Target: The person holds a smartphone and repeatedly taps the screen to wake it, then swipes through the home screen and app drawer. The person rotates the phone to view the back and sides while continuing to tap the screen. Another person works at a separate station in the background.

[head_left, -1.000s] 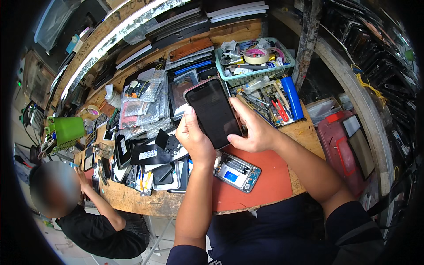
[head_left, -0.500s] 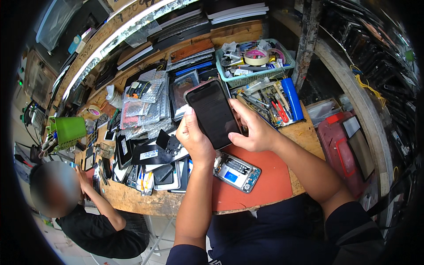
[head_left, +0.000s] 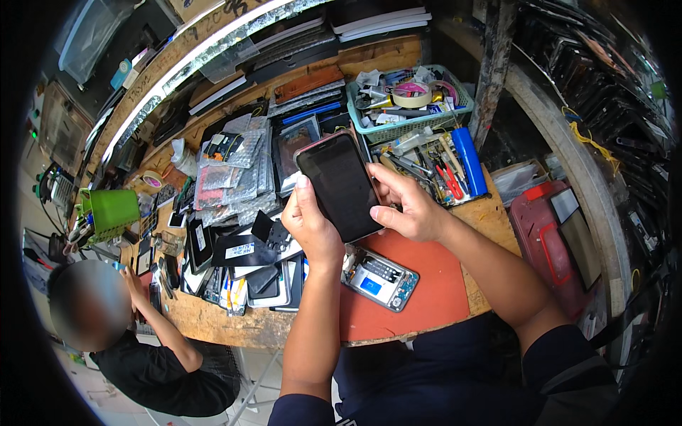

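I hold a black phone screen panel point(head_left: 339, 183) with a reddish rim up above the bench, glass side toward me. My left hand point(head_left: 310, 226) grips its lower left edge, thumb resting on the glass. My right hand point(head_left: 406, 206) clasps the lower right edge. Below the hands, an opened phone body point(head_left: 379, 278) with exposed boards and a blue part lies on the red work mat point(head_left: 426, 298).
The wooden bench point(head_left: 234, 326) is crowded with phone parts, bagged screens point(head_left: 231, 170) and black panels. A green basket point(head_left: 408, 99) with tape rolls and a tray of tools point(head_left: 440, 167) sit behind. Another person point(head_left: 135, 348) works at lower left beside a green bin point(head_left: 114, 211).
Both hands and the screen panel have shifted very slightly; the grip is the same.
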A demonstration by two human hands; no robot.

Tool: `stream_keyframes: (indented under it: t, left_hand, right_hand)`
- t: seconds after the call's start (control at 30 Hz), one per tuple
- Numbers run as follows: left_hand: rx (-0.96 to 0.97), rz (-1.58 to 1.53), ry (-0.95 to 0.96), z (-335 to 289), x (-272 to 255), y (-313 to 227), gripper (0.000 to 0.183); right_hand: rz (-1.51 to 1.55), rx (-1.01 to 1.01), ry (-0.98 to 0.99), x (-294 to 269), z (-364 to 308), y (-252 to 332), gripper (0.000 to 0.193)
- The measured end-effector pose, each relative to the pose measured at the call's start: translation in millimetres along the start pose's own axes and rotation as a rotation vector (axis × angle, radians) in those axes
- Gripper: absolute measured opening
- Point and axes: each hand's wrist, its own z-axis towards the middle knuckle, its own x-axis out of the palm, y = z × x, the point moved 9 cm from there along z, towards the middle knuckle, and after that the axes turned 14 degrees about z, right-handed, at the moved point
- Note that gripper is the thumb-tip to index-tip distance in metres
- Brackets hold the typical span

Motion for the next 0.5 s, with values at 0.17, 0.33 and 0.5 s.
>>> stream_keyframes:
  t: [0.17, 0.33, 0.5]
  left_hand:
    - [0.027, 0.011, 0.003, -1.5, -0.9, -2.4, 0.040]
    - [0.033, -0.001, 0.023, -2.8, 3.3, -5.0, 0.039]
    - [0.063, 0.007, 0.030, -3.3, 2.0, -7.0, 0.038]
  right_hand:
    - [-0.001, -0.005, -0.030, 1.4, 0.5, 2.6, 0.059]
    - [-0.028, 0.015, -0.058, -2.0, 0.7, 0.4, 0.049]
    - [0.036, 0.008, -0.043, 1.3, 0.3, 1.2, 0.049]
